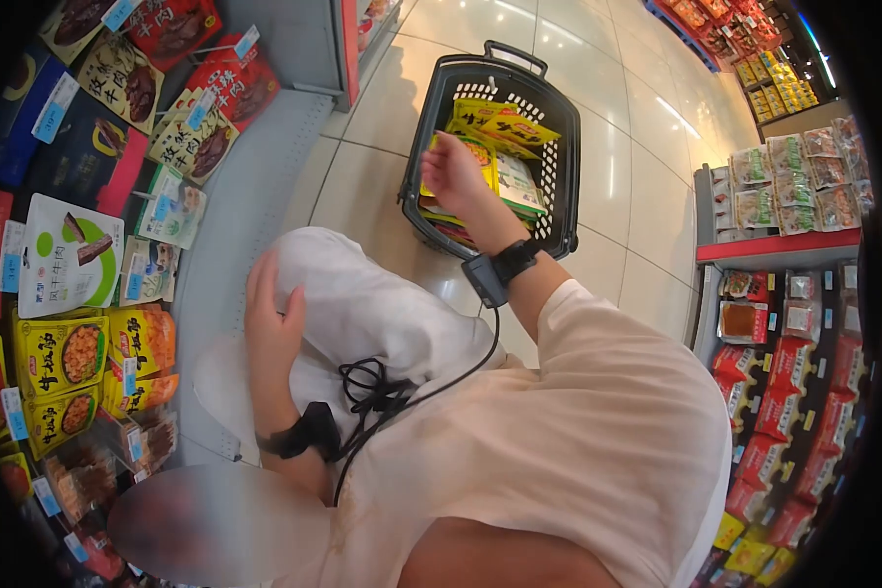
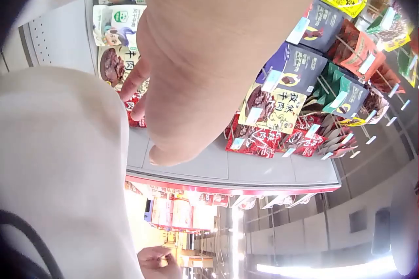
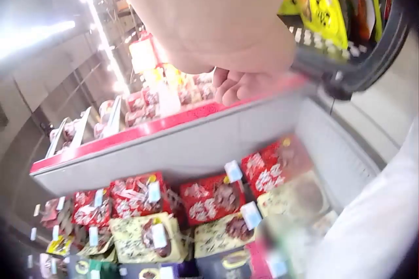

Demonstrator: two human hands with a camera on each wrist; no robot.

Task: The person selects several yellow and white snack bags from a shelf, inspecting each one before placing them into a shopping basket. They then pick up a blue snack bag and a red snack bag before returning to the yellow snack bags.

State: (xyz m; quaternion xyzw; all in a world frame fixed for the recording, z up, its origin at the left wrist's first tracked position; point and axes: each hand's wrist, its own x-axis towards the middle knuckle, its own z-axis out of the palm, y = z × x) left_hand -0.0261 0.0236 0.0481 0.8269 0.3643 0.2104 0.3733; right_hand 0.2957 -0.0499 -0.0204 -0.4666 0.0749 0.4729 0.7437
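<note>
Several rows of hanging packets were displayed at the far left, where yellow packets (image 1: 64, 358) printed with bowls of food were hung below a white-and-green packet (image 1: 69, 257). Higher up and a little farther right, cream packets (image 1: 120, 80) and red packets (image 1: 171, 31) were shown, with pale blue price tags set in front of them. Next along, the left hand (image 1: 274, 318) was held over the pale trousers (image 1: 363, 279) at the knee, its thumb parted from its loosely extended fingers and nothing seen in its grasp; whether the cloth was touched could not be told. A black strap (image 1: 309, 431) was fastened at that wrist, and beside it a black cable (image 1: 372, 387) was bunched across the lap. Farther right, the right hand (image 1: 456, 176) was raised over the near left part of a dark basket (image 1: 433, 113) on the tiled floor (image 1: 612, 176); its fingers were loosely bent, and no packet could be seen between them. Inside the basket, more yellow packets (image 1: 519, 127) were gathered toward the far end, and a white packet with green edging (image 1: 517, 181) was laid nearer, to the right of the hand. At the far right, clear-fronted packs (image 1: 794, 181) were lined up above a red shelf edge (image 1: 794, 248), and red packs (image 1: 789, 367) were hung in columns underneath.
</note>
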